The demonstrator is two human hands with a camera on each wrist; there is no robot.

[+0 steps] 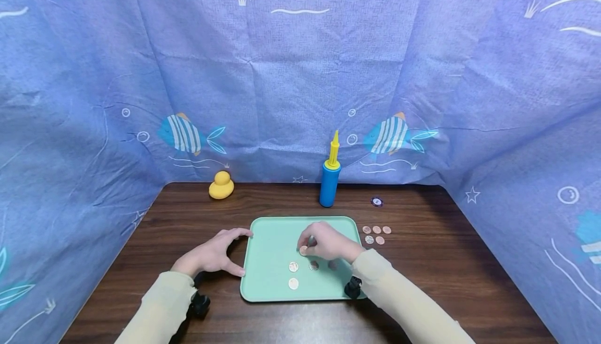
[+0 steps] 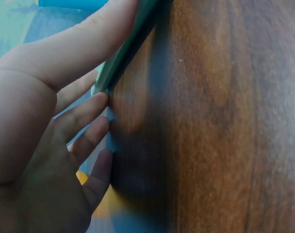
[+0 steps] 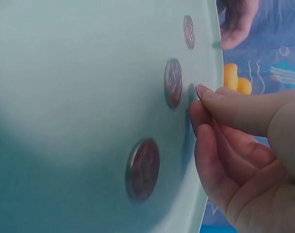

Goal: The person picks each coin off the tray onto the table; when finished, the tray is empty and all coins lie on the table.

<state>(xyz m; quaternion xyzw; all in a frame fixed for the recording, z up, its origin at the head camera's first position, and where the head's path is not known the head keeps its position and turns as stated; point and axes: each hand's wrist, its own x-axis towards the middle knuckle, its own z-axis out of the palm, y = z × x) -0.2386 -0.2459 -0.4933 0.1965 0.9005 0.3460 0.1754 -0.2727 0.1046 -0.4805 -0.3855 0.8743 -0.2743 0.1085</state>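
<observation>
A small silver coin [image 1: 303,250] was pinched in the right hand [image 1: 328,243], just above the flat mint-green plastic tray [image 1: 272,229]. 2 coins lay at 6 o'clock. The tray's 9 o'clock edge was gripped by the left hand [image 1: 213,254].

I count four coins [image 1: 293,267] lying on one tray [image 1: 272,229], one more pinched in a hand — five coins [image 1: 376,234] on the bench beside it, one duck [image 1: 221,185], one pump [image 1: 330,177].
</observation>
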